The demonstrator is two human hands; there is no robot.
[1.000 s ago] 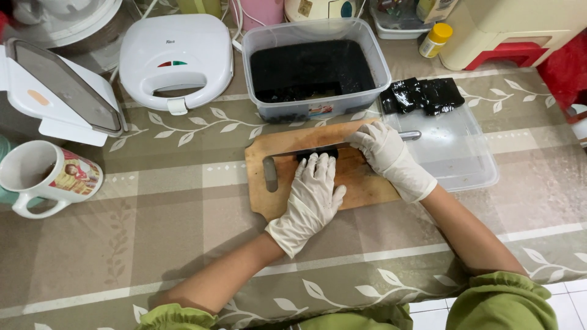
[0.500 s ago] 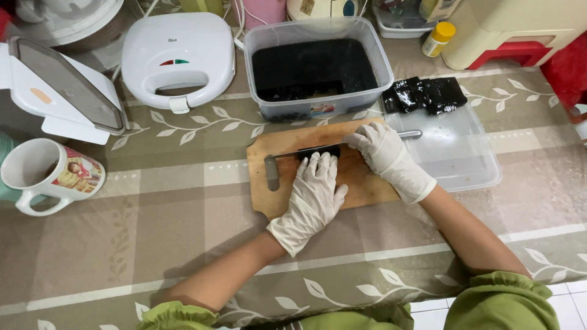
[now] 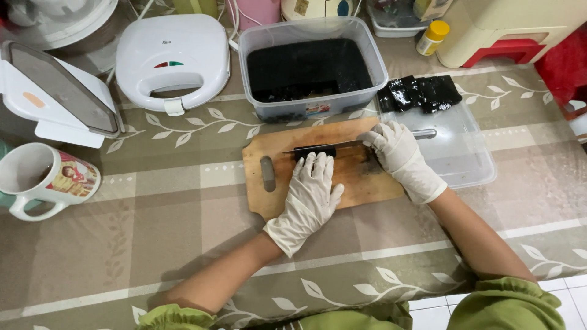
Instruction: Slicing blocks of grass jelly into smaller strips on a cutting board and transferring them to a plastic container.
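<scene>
A wooden cutting board (image 3: 361, 183) lies on the tablecloth. On it rests a small black block (image 3: 313, 150). My left hand (image 3: 309, 198), in a white glove, lies flat on the board with its fingertips on the block. My right hand (image 3: 398, 154), also gloved, grips the handle of a knife (image 3: 318, 146), whose blade lies along the top of the block. Behind the board stands a clear plastic tub (image 3: 309, 67) with a black slab inside.
A clear lid (image 3: 461, 153) to the right holds several black pieces (image 3: 419, 93). A white sandwich maker (image 3: 172, 58) stands at the back left, an open white appliance (image 3: 52, 98) and a printed mug (image 3: 43, 180) at the left. Bottles and containers line the back.
Both hands and the knife stay on the black block; the view has barely shifted.
</scene>
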